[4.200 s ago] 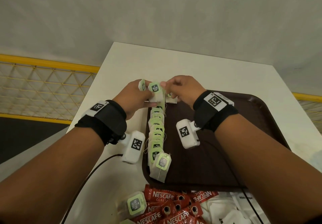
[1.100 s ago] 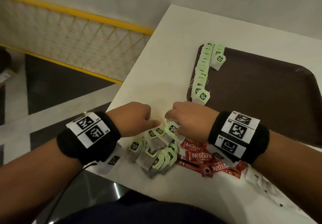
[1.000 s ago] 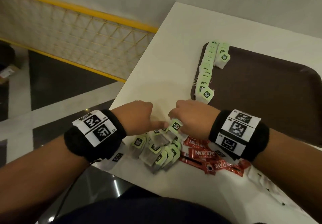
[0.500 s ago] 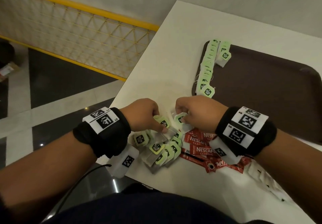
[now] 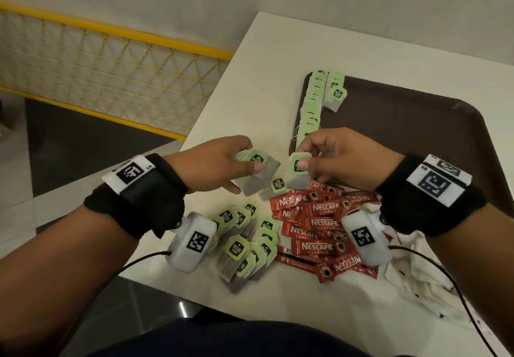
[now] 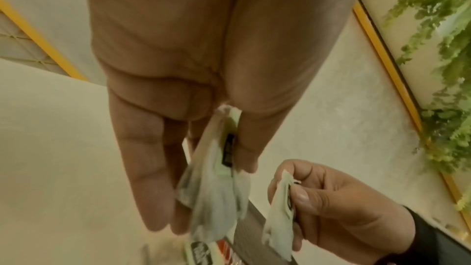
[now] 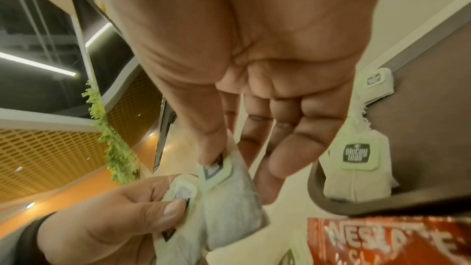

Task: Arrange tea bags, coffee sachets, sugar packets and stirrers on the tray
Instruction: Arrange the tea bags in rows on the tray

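Two paper tea bags with pale green tags are in the air just above the white bench, near the tray's near left corner. The left hand (image 5: 214, 164) pinches one, perhaps more, by the tag (image 5: 254, 159) between thumb and fingers, the pouch dangling below; the right hand (image 5: 333, 159) pinches another tag (image 5: 299, 163) the same way. Both grips are clenched on tea bags. Holding by the stiff tag probably keeps the soft pouch flat and ready to lay down in line.

On the dark brown plastic tray (image 5: 417, 123), at the far right, a row of tea bags (image 5: 313, 106) already runs along its left edge, with a second row begun beside it (image 5: 338, 94); I judge the held bags are meant for that second row.

Below the hands lies a loose heap of tea bags (image 5: 244, 242) at the near edge of the bench, touching a pile of red Nescafe coffee sachets (image 5: 317, 231). White paper sugar packets (image 5: 425, 281) lie near right. No stirrers show. The wrist cables could snag the piles.
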The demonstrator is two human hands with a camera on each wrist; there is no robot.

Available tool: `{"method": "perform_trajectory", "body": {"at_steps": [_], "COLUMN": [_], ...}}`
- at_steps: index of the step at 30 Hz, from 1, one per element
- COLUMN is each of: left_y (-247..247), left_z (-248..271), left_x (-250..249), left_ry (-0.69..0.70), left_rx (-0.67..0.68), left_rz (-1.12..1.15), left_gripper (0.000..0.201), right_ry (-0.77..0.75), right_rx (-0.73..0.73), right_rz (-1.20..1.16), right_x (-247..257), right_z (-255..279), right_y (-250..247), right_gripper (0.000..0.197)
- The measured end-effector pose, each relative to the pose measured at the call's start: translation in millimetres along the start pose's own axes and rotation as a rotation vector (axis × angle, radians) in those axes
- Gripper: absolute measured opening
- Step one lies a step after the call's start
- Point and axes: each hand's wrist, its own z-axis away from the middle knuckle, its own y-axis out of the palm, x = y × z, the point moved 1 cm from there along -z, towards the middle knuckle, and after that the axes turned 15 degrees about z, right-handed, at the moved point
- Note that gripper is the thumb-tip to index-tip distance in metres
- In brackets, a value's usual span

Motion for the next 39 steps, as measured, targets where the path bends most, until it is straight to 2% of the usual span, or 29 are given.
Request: {"method": "perform_trajectory", "body": {"at_steps": [4,8,10,13,14,16,19,24,27,29,32,35,39], "left_y": [-1.9,0.4,3.4,11.7,14.4,18.1,18.5,12.3,7.5,4.0,0.1,-0.9,-0.2], "left_z": [-26.8,-64.2,-82.8,-107.4,-115.0,-128.6,-146.2,-167.0,-173.5,-176.5,-180.4,-183.2,-185.1], "left_x": [-16.6,-37.6,-46.8,-57.5,-60.1,-64.0,-65.5,-60.5,-57.3,-55.4,-53.7,-51.9,-49.8], "left_ry": [0.068,0.181,0.218,0.238,0.243,0.246,0.224,0.182,0.174,0.183,0.189,0.194,0.197], "left_rx": [-0.039,-0.091,-0.091,-0.063,-0.069,-0.094,-0.132,-0.158,-0.158,-0.162,-0.163,-0.16,-0.16], "left_rz": [0.213,0.201,0.183,0.19,0.197,0.237,0.257,0.245,0.262,0.251,0.238,0.263,0.262], "left_gripper": [0.028,0.016,0.012,0.01,0.009,0.006,0.009,0.01,0.007,0.006,0.007,0.007,0.006], "right_ry": [0.137,0.236,0.307,0.39,0.413,0.45,0.504,0.664,0.774,0.775,0.676,0.601,0.585], "right_rx": [-0.08,-0.206,-0.286,-0.381,-0.398,-0.397,-0.376,-0.413,-0.318,-0.259,-0.349,-0.361,-0.415], "right_rz": [-0.197,-0.303,-0.326,-0.313,-0.299,-0.266,-0.213,-0.195,-0.274,-0.261,-0.171,-0.053,-0.015], "right_x": [-20.1,-46.8,-63.8,-86.6,-93.2,-101.8,-108.5,-121.3,-121.9,-122.7,-129.0,-127.8,-130.3], "right_z": [-5.2,-17.3,-28.1,-48.0,-55.3,-68.8,-87.2,-105.3,-108.4,-110.3,-116.8,-122.8,-123.2], "right_y": [-16.7,-42.0,-54.2,-68.0,-71.4,-75.8,-78.9,-85.8,-91.6,-90.5,-88.2,-89.0,-92.0], "right_gripper": [0.018,0.026,0.022,0.003,0.004,0.003,0.017,0.026,0.024,0.02,0.021,0.021,0.017]}}
